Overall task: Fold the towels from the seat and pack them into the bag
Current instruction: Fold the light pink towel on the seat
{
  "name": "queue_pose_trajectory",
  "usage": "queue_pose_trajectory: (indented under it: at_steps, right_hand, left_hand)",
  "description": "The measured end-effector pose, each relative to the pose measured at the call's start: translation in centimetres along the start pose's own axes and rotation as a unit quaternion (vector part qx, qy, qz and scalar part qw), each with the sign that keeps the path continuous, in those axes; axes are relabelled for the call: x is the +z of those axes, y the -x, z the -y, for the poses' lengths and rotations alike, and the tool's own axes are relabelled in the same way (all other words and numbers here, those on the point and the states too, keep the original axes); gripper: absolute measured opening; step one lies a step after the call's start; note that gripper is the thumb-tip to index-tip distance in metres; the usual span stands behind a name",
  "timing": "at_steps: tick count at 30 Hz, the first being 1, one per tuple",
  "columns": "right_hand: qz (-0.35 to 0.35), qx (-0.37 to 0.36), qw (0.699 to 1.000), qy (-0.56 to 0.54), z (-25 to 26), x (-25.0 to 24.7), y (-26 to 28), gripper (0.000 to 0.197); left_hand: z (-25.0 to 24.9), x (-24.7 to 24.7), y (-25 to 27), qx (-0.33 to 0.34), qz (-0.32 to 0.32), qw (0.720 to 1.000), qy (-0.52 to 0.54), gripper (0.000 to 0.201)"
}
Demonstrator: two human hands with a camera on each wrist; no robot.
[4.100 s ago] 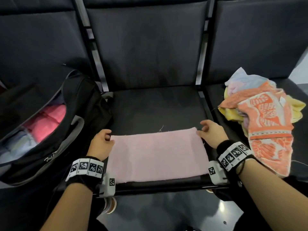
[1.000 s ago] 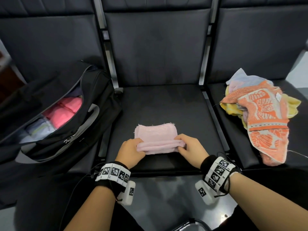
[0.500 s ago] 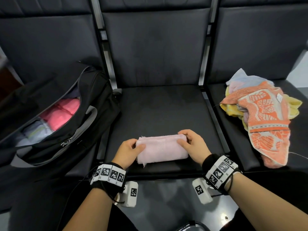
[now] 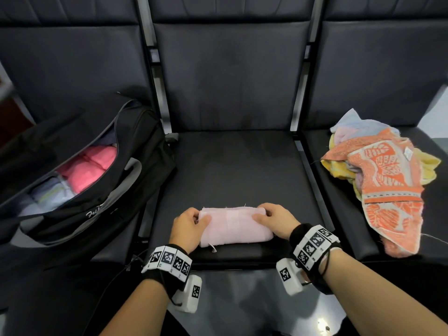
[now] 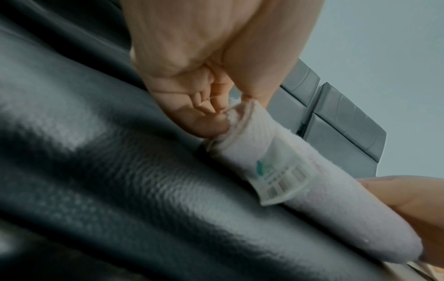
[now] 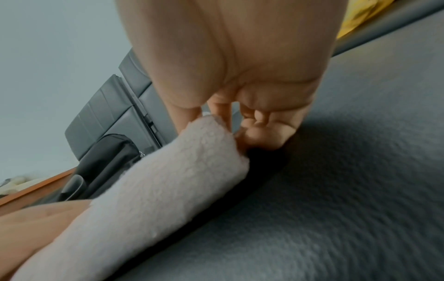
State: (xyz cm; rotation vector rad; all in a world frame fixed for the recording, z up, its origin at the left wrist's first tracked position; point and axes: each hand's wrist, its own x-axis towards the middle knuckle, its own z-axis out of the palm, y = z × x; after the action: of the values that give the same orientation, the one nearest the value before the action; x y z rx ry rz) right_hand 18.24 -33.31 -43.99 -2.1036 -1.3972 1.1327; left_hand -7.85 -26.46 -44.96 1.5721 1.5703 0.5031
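A pale pink towel (image 4: 234, 226), folded into a thick small packet, lies near the front edge of the middle seat (image 4: 232, 166). My left hand (image 4: 191, 223) grips its left end, thumb on top and fingers curled at the edge. My right hand (image 4: 270, 220) grips the right end the same way. The left wrist view shows the towel (image 5: 312, 190) with a white label on it. The right wrist view shows the towel's (image 6: 156, 199) fluffy side and the curled fingers (image 6: 264, 133) at its end. The black bag (image 4: 80, 175) stands open on the left seat with folded towels inside.
A heap of unfolded towels (image 4: 385, 180), orange patterned one on top, lies on the right seat and hangs over its front edge. Metal frame bars separate the seats. Dark glossy floor lies below the seat's front edge.
The pink towel went from a flat spread to a small thick packet. In the last half second both hands stayed at its ends and the packet shifted slightly toward me.
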Motion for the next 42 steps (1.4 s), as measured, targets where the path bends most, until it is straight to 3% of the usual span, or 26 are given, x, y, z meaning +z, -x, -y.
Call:
queue_pose_trajectory:
  at_steps: [5,13,16,18,22,24,29,34,38,40,42]
  right_hand:
    - [-0.001,-0.011,1.000,0.013,0.2,0.2,0.1,0.013]
    - [-0.027,-0.062,0.992,-0.106,1.4,-0.4,2.3,0.016]
    - [-0.035,-0.106,0.989,-0.095,3.5,-1.7,3.3,0.019]
    - [-0.051,-0.142,0.987,-0.056,5.3,-2.7,4.1,0.018]
    - [-0.034,-0.235,0.971,0.036,8.5,-4.5,6.0,0.017]
    - [-0.016,-0.269,0.960,0.079,9.9,-5.1,6.7,0.019]
    - [-0.014,-0.312,0.944,0.109,12.4,-6.2,7.5,0.021]
    - [-0.029,-0.336,0.939,0.068,14.5,-6.5,6.2,0.027]
    - [-0.089,-0.266,0.959,-0.043,16.1,-5.4,3.6,0.058]
    - [-0.043,-0.217,0.971,-0.086,17.1,-4.3,2.4,0.069]
    - [0.034,-0.205,0.969,-0.137,18.3,-2.8,1.0,0.066]
  left_hand:
    - [0.1,-0.1,0.3,-0.006,-0.004,1.000,-0.017,0.015]
    - [-0.8,-0.9,1.1,-0.025,-0.006,0.998,-0.053,0.014]
    - [-2.3,-1.3,1.5,0.042,-0.015,0.992,-0.115,0.036]
    - [-4.1,-1.5,2.2,0.107,0.022,0.990,-0.093,0.057]
    - [-7.6,-1.7,3.4,0.169,0.210,0.963,-0.009,0.085]
    - [-8.4,-1.6,3.7,0.175,0.245,0.953,0.028,0.078]
    - [-8.8,-2.0,4.0,0.187,0.220,0.958,0.009,0.038]
    - [-9.8,-4.3,3.6,0.194,0.226,0.953,0.063,0.030]
    - [-9.6,-7.2,2.0,0.175,0.181,0.960,0.119,0.030]
    - [-8.9,-8.8,1.2,0.153,0.163,0.959,0.175,0.030]
    - [-8.2,-10.5,0.5,0.130,0.150,0.950,0.241,0.035]
